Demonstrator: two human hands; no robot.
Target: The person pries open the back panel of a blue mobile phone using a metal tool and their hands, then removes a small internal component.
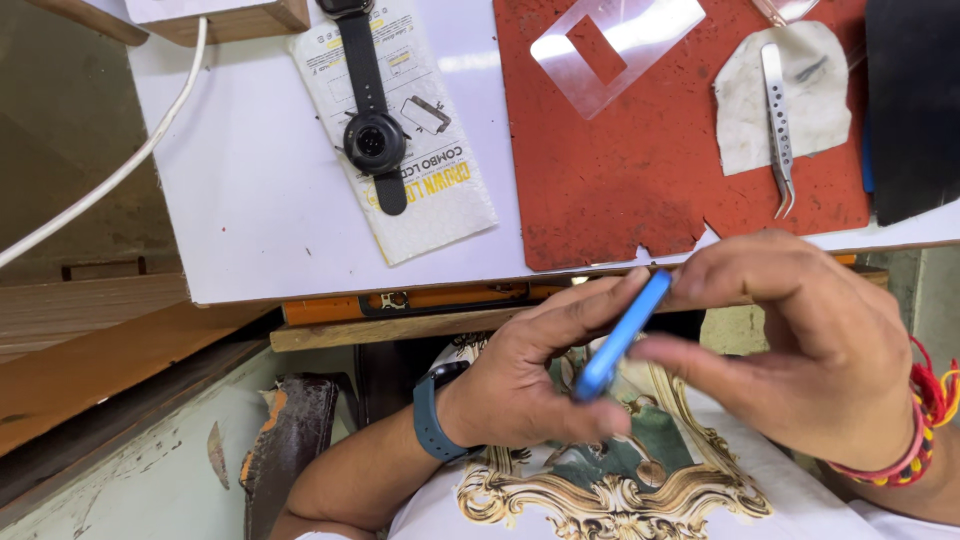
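Note:
Both my hands hold a thin blue phone [622,334] edge-on, below the front edge of the white worktable [260,210]. My left hand [530,375], with a dark blue band on its wrist, cups the phone from the left and below. My right hand [800,345], with red and yellow threads on its wrist, pinches the phone's upper end and side with thumb and fingers. The phone's faces are hidden from me.
On the table lie a black round watch [373,140] on a white printed packet [400,130], a red mat [640,170], a clear plastic sheet [615,45], and metal tweezers [778,125] on a white cloth [750,110]. A white cable [120,170] runs off the left.

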